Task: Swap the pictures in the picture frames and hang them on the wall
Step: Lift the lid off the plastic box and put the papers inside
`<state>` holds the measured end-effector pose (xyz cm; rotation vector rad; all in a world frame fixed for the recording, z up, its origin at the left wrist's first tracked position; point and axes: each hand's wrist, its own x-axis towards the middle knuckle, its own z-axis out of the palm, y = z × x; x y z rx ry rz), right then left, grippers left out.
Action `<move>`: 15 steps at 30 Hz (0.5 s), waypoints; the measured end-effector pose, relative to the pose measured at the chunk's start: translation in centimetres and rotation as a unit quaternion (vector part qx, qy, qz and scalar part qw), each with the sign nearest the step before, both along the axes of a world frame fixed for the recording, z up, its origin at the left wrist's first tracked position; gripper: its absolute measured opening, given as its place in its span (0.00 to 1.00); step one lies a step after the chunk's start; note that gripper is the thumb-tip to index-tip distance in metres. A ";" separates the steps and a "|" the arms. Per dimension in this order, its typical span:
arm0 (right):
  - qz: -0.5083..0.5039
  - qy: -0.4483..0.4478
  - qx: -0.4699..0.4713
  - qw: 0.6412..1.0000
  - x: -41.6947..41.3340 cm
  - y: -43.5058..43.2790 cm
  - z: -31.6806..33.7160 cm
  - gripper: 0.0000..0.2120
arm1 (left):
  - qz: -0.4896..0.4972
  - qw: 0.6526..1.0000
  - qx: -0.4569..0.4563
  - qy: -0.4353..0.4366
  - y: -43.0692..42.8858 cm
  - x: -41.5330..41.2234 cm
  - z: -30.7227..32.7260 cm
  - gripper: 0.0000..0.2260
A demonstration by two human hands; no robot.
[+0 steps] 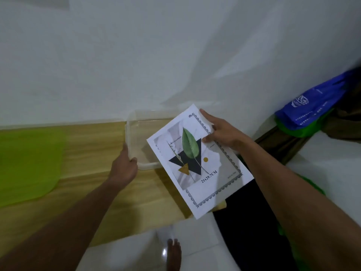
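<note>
A printed picture sheet [197, 163] shows a green leaf, a dark triangle and the text "21x29.7CM". My right hand [220, 132] grips its upper right edge and holds it tilted above the table. A second sheet with a jagged printed border lies under it in the same grip. My left hand [124, 165] is shut on the near left rim of a clear plastic box [134, 122] that stands on the wooden table [93, 149] against the white wall. No picture frame shows clearly; a black flat shape [248, 227] lies under the sheets.
A lime-green mat [29, 163] covers the table's left end. A blue printed bag [316, 106] over green fabric hangs at the right on a dark wooden piece [281, 141]. A bare foot [173, 253] stands on the white tiled floor below.
</note>
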<state>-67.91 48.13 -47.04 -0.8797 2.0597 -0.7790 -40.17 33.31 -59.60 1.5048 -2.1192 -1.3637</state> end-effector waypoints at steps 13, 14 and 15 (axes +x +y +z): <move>0.390 0.252 0.084 0.882 -5.2 -18.4 -4.7 0.49 | 0.043 0.998 -0.018 -0.042 -1.2 -1.3 -2.0 0.28; 0.407 0.264 0.089 0.870 -5.0 -19.5 -5.2 0.48 | 0.043 0.998 -0.025 -0.050 -1.4 -1.4 -1.9 0.28; 0.427 0.276 0.093 0.856 -4.7 -20.4 -5.7 0.47 | 0.044 0.997 -0.027 -0.055 -1.6 -1.5 -1.9 0.28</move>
